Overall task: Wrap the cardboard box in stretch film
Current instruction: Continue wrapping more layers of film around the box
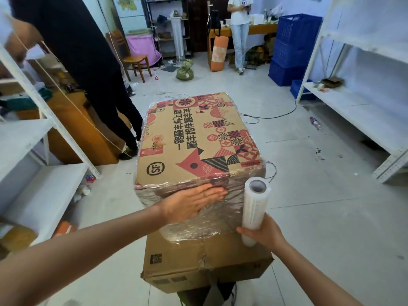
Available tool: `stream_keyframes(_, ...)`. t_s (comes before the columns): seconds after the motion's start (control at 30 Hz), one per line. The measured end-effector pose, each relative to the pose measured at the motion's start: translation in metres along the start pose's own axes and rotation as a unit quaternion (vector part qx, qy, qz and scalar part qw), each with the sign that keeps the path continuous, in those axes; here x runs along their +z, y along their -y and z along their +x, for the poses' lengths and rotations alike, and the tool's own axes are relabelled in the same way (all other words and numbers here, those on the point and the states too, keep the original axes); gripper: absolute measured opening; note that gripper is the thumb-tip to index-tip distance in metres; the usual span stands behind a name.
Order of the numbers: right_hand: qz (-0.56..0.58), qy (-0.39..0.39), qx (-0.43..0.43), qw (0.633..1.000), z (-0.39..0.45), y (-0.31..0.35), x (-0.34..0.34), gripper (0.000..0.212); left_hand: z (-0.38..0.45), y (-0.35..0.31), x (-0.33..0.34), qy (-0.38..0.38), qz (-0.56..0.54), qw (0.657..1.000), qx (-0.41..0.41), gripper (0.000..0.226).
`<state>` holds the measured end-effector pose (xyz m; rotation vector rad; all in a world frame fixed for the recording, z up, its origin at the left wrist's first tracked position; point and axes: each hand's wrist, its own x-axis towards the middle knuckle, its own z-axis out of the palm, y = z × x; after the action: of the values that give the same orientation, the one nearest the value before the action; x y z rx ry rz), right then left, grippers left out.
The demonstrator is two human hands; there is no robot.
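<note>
Cardboard box sits on a plain carton on the floor, prob. to raise it for wrapping. Left hand lies flat, fingers straight and together, pressing the film onto the near side so it sticks. Right hand grips the stretch film roll upright by the near right corner, ready to pull round. Box has red/black patterned print up top (SF logo); sides already glossy, wrinkled w/ film.
</note>
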<state>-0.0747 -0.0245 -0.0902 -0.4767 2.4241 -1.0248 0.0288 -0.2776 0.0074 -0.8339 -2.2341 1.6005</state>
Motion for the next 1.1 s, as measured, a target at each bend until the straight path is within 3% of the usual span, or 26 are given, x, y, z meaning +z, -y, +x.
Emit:
stream_keyframes(0.23, 0.029, -0.013, 0.01, 0.999, -0.003, 0.004, -0.001, 0.087, 0.005, 0.01, -0.025, -0.026, -0.085, 0.99, -0.107, 0.068)
stream_keyframes(0.43, 0.072, 0.021, -0.004, 0.997, -0.008, 0.005, 0.001, 0.091, 0.006, 0.01, -0.007, -0.018, -0.111, 0.986, -0.122, 0.062)
stream_keyframes(0.53, 0.085, 0.038, -0.004, 0.996, -0.009, 0.004, 0.0, 0.09, 0.006, 0.007, -0.008, -0.066, -0.151, 0.974, -0.154, 0.064)
stream_keyframes(0.6, 0.081, 0.047, -0.013, 0.996, -0.012, 0.0, 0.0, 0.085, 0.01, 0.003, -0.016, -0.106, -0.218, 0.947, -0.211, 0.061)
stream_keyframes(0.67, 0.067, 0.055, -0.021, 0.996, -0.015, 0.0, -0.001, 0.075, 0.023, 0.003, -0.029, -0.129, -0.294, 0.89, -0.325, 0.058)
stream_keyframes(0.73, 0.053, 0.065, -0.034, 0.996, -0.018, 0.003, -0.002, 0.07, 0.041, 0.007, -0.041, -0.113, -0.336, 0.83, -0.43, 0.056)
stream_keyframes(0.8, 0.039, 0.072, -0.059, 0.995, -0.019, 0.004, -0.003, 0.075, 0.053, 0.007, -0.048, -0.089, -0.343, 0.796, -0.49, 0.051)
stream_keyframes(0.93, 0.092, 0.051, -0.066, 0.992, -0.018, -0.003, -0.013, 0.083, 0.048, 0.001, -0.043, -0.112, -0.317, 0.786, -0.519, 0.044)
stream_keyframes(1.1, 0.116, 0.021, -0.046, 0.992, -0.007, -0.014, -0.025, 0.077, 0.052, 0.002, -0.04, -0.132, -0.318, 0.769, -0.539, 0.04)
